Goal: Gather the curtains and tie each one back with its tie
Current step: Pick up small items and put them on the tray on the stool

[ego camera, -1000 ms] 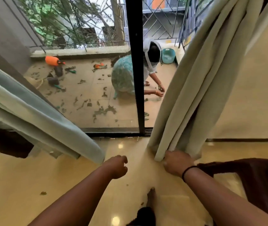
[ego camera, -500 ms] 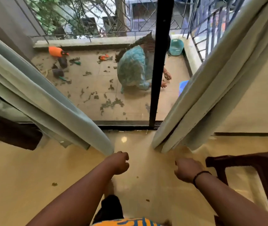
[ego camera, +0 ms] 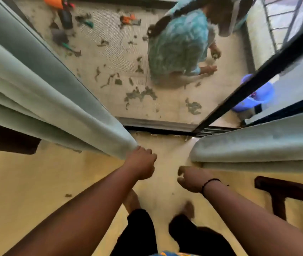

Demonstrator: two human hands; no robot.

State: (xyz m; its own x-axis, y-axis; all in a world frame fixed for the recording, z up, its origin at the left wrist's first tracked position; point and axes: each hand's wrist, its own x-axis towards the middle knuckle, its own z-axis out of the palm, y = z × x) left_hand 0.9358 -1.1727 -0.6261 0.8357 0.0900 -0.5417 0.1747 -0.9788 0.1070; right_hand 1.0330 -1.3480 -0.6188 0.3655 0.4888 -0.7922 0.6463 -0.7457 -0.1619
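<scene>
The pale green left curtain point(ego camera: 36, 93) hangs down from the upper left and ends in a corner just above the floor. My left hand point(ego camera: 141, 163) is at that corner with its fingers curled on the hem. The right curtain point(ego camera: 257, 145) hangs loose on the right. Below its lower edge and apart from it, my right hand point(ego camera: 191, 179) is loosely curled and holds nothing. No tie shows in the head view.
A black sliding-door frame point(ego camera: 257, 71) and floor track point(ego camera: 165, 129) lie ahead. Beyond the glass a person point(ego camera: 180, 45) crouches on a littered balcony beside a blue bucket point(ego camera: 257, 95). Dark wooden furniture stands at right point(ego camera: 285, 191) and left point(ego camera: 8, 139). My feet point(ego camera: 132, 200) are on the yellow floor.
My right hand let go of the right curtain and drew back. My left hand moved up to the left curtain's bottom corner. My head tilted down and I stepped closer to the door.
</scene>
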